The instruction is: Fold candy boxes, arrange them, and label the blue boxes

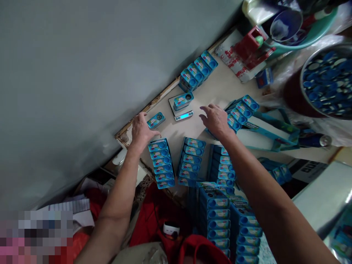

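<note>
My left hand (pixel 141 131) is open beside a small blue box (pixel 156 120), thumb and fingers spread to either side of its near end. I cannot tell whether it touches the box. A similar blue box with a dark round hole (pixel 183 100) lies on a small digital scale (pixel 184 116) with a lit display. To the right of the scale, my right hand (pixel 216 119) hovers open with nothing visible between its fingers. Its wrist partly hides a row of blue boxes (pixel 238 113).
More blue boxes (pixel 198 71) stand along the wall. Several trays of boxes (pixel 162 163) line the near table edge, with stacked trays (pixel 217 212) below. At right are an open carton (pixel 271 130), a pot of blue lids (pixel 327 82), a can (pixel 316 140) and a teal basin (pixel 316 42).
</note>
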The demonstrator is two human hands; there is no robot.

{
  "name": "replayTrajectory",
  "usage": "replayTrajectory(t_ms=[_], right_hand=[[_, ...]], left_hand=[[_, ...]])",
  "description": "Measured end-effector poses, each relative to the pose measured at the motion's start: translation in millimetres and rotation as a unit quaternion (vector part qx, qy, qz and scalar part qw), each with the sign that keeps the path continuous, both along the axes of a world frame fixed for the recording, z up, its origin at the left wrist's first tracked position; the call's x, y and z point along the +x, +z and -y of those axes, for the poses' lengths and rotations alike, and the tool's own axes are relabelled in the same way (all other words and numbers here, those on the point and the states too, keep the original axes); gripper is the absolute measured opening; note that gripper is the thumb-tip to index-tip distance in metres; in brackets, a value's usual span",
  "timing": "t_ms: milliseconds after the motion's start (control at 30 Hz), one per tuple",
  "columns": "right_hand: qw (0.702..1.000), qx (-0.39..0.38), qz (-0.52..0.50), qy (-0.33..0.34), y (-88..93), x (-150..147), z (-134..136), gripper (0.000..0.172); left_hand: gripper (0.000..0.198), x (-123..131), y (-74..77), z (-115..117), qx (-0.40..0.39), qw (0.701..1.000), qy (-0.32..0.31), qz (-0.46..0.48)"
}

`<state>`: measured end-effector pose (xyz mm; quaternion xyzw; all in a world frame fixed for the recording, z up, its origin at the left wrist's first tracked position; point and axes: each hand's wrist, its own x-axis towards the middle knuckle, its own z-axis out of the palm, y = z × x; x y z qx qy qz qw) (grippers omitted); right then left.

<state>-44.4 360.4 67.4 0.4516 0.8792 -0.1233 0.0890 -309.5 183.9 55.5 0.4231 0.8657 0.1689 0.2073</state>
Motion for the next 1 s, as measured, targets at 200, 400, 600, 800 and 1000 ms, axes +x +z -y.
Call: replayTrajectory(t_ms=[200, 400, 600, 800, 1000], right_hand=[[0.997, 0.043, -0.047, -0.048, -2.5, 6, -12, 0.054], [0.995, 0.059, -0.044, 0.072, 18.2, -38, -22, 0.07], [0.986, 0.043, -0.038, 0.158, 15.0, -85, -29, 0.042], [0.993, 0.068, -0.03, 0.088, 14.2, -60, -37, 0.034], [0.99, 0.077, 0.056, -0.103, 12.3, -6, -49, 0.042]], left_hand=[[0.091, 2, -6.1, 6, 0.008, 1.0, 0.014, -0.005], [0.08, 9, -9.3, 3, 0.013, 1.0, 0.022, 0.003], [0.051, 10, -26.4, -1, 0.06, 0.997, 0.04, 0.028], [0.036, 14, -17.8, -14, 0.089, 0.995, 0.046, 0.021], [0.034, 33, -0.5, -82, 0.133, 0.988, -0.06, 0.049]])
